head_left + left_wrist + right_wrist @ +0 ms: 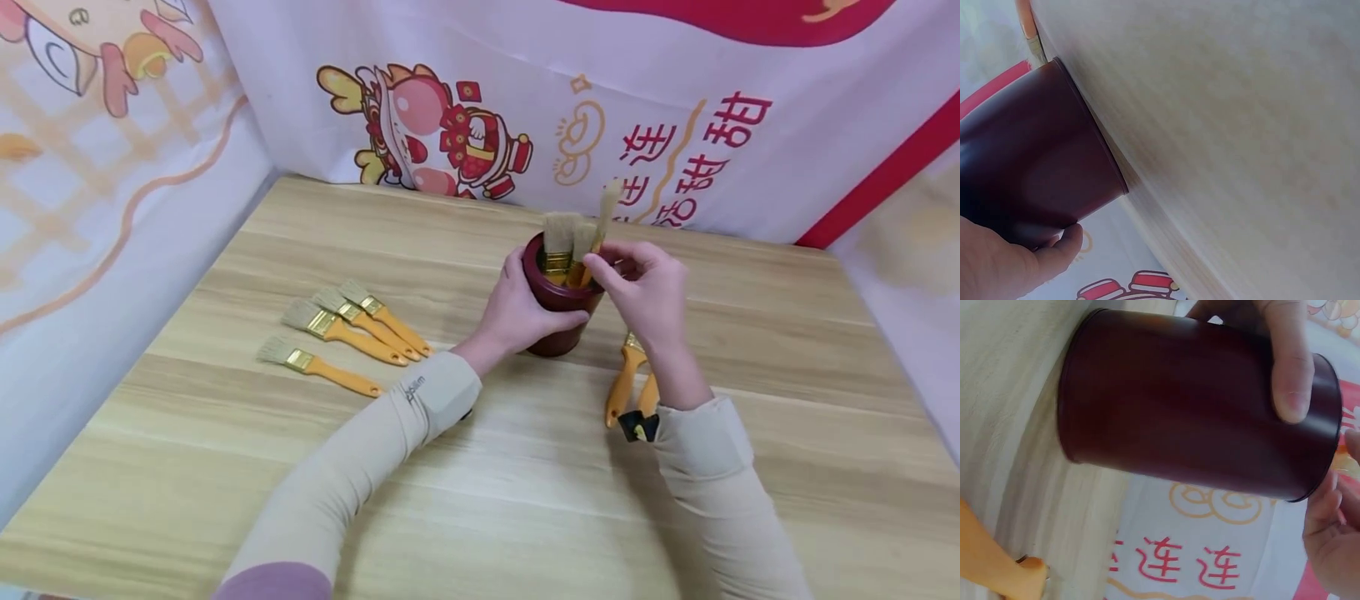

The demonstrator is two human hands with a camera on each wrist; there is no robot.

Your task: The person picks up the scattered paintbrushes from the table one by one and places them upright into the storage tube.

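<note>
At the cup (1179,400) left fingers (1067,247) hold, right fingers (606,272) pinch a near-vertical brush (602,229), bristles (611,200) up.

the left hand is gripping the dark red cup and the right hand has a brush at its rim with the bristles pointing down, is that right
Not quite: the bristles point up, as the head view shows. The left hand does grip the dark red cup, and the right hand has a brush at its rim.
</note>
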